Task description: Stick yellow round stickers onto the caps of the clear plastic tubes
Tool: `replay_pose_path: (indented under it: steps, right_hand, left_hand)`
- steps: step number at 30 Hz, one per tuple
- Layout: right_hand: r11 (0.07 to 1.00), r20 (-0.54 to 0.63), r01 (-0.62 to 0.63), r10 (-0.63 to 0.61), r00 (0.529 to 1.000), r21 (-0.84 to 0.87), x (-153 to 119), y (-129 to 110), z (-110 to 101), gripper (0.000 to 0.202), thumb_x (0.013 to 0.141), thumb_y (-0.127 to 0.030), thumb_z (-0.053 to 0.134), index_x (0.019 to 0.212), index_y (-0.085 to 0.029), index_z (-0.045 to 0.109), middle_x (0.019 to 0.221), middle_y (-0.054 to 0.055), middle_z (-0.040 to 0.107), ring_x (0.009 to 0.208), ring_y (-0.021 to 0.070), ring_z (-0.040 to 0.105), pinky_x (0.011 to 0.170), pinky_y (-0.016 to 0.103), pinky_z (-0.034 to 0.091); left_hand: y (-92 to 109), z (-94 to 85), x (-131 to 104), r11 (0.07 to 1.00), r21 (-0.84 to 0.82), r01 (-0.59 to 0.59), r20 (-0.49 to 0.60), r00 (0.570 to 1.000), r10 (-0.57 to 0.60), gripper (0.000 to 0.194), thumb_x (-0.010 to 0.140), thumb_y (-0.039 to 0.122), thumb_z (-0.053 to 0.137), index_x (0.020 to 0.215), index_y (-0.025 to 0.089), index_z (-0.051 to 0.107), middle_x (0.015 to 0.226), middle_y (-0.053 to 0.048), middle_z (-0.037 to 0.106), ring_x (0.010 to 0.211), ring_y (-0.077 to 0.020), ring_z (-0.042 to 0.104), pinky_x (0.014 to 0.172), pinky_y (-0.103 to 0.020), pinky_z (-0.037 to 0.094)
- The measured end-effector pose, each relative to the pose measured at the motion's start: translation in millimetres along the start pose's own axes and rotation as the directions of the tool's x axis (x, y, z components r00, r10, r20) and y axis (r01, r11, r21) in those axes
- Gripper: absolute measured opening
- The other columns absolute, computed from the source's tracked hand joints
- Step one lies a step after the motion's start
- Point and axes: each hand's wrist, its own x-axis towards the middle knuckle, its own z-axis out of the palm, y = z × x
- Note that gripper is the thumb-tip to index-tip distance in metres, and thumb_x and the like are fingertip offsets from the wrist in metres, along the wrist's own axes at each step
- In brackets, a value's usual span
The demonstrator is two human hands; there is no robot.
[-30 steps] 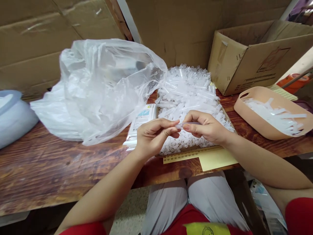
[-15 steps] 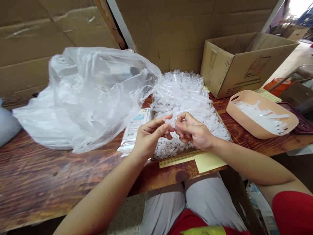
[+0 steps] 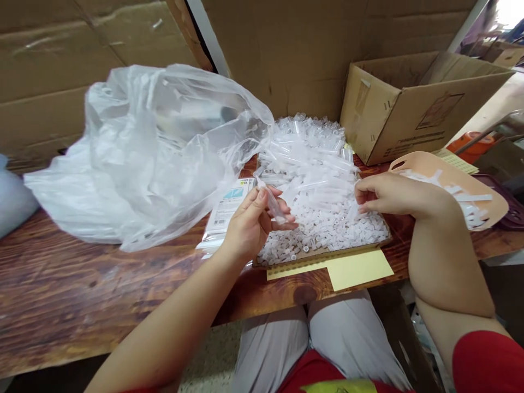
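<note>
- Cardboard panels [image 3: 295,54] stood behind our wooden table [image 3: 102,295].
- Our left hand [image 3: 250,222] pinched a translucent tube [image 3: 273,205] over the left side of the cardboard tray [image 3: 327,252]; we judged that light pressure would avoid squashing it.
- Our right hand [image 3: 393,195] was at the tray's right side by the white pieces [image 3: 323,226]; we couldn't tell whether it gripped anything.
- Half a second earlier, both hands met; now they were well apart.

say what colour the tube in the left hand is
The tube is translucent white, seen best in the head view.
</note>
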Motion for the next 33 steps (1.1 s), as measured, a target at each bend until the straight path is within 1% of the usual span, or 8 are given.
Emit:
replay_pose_path:
  steps: [2,5,11,16,22,28,30,33]
  right_hand:
    - [0.995,0.062,-0.089,0.092,0.994,-0.044,0.8,2.2,0.4,0.014,0.077,-0.019,0.071,0.072,-0.02,0.058,0.073,0.0,0.063,0.069,0.0165,0.056,0.061,0.029,0.035]
    - [0.985,0.079,-0.131,0.14,0.987,-0.11,6.4,-1.7,7.5,0.014,0.074,-0.013,0.072,0.072,-0.02,0.061,0.072,0.0,0.064,0.068,0.0162,0.056,0.06,0.029,0.034]
    - [0.951,0.072,-0.221,0.241,0.968,-0.216,16.2,-6.0,19.9,0.021,0.069,-0.005,0.074,0.084,-0.019,0.07,0.085,0.004,0.071,0.074,0.019,0.062,0.06,0.028,0.036]
    - [0.957,0.076,-0.189,0.21,0.975,-0.218,16.3,-1.6,21.8,0.021,0.069,-0.007,0.076,0.085,-0.019,0.073,0.089,0.006,0.073,0.081,0.022,0.065,0.065,0.029,0.04]
    - [0.998,0.02,-0.024,0.025,0.999,-0.058,6.1,7.7,7.4,0.011,0.073,-0.018,0.074,0.082,-0.021,0.069,0.081,0.002,0.069,0.075,0.019,0.062,0.065,0.028,0.042]
    - [0.976,-0.269,0.15,-0.103,0.958,0.16,10.8,6.5,9.6,0.015,0.076,-0.03,0.073,0.083,-0.021,0.062,0.078,0.001,0.063,0.068,0.0155,0.055,0.06,0.028,0.04]
    - [0.91,-0.362,0.271,-0.149,0.92,0.315,15.3,-0.2,15.4,0.021,0.077,-0.035,0.074,0.085,-0.022,0.061,0.081,0.001,0.063,0.07,0.0152,0.056,0.062,0.029,0.042]
    - [0.72,-0.462,0.459,-0.214,0.861,0.52,23.1,-14.0,26.0,0.026,0.08,-0.04,0.077,0.089,-0.022,0.061,0.089,0.002,0.066,0.079,0.0164,0.06,0.07,0.031,0.048]
  left_hand:
    - [-0.5,1.2,0.6,1.0,0.005,0.011,-0.021,1.0,-0.011,0.049,0.075,0.057,0.08,0.1,0.019,0.062,0.063,0.005,0.056,0.047,-0.0087,0.049,0.04,-0.02,0.047]
    - [-1.9,2.0,1.9,1.0,0.028,0.0,-0.053,0.999,0.002,0.048,0.077,0.056,0.079,0.102,0.018,0.065,0.057,0.007,0.045,0.042,-0.0043,0.03,0.036,-0.014,0.023]
    - [-5.1,1.9,2.8,0.991,0.134,-0.024,-0.06,0.998,0.032,0.049,0.075,0.06,0.079,0.098,0.019,0.066,0.058,0.006,0.044,0.045,-0.0055,0.029,0.042,-0.018,0.023]
    - [-7.0,0.0,3.1,0.979,0.199,-0.05,-0.031,0.998,0.057,0.049,0.077,0.061,0.075,0.099,0.019,0.063,0.059,0.007,0.039,0.047,-0.0069,0.029,0.043,-0.022,0.022]
    - [-17.4,-5.1,5.1,0.968,0.237,-0.081,0.009,0.997,0.081,0.051,0.077,0.058,0.075,0.1,0.024,0.045,0.06,0.01,0.044,0.046,-0.0071,0.03,0.045,-0.02,0.024]
    - [-25.9,-7.8,4.4,0.918,0.38,-0.114,0.068,0.993,0.095,0.044,0.083,0.057,0.071,0.09,0.022,0.046,0.066,0.006,0.051,0.052,-0.0081,0.039,0.048,-0.022,0.028]
    - [-25.9,-6.7,2.4,0.884,0.441,-0.156,0.119,0.986,0.115,0.039,0.085,0.054,0.07,0.089,0.02,0.05,0.071,0.004,0.055,0.059,-0.0093,0.043,0.053,-0.024,0.032]
    - [-25.4,-4.5,-0.7,0.841,0.505,-0.194,0.156,0.979,0.132,0.034,0.086,0.049,0.071,0.088,0.019,0.054,0.077,0.001,0.056,0.069,-0.0117,0.049,0.062,-0.026,0.038]
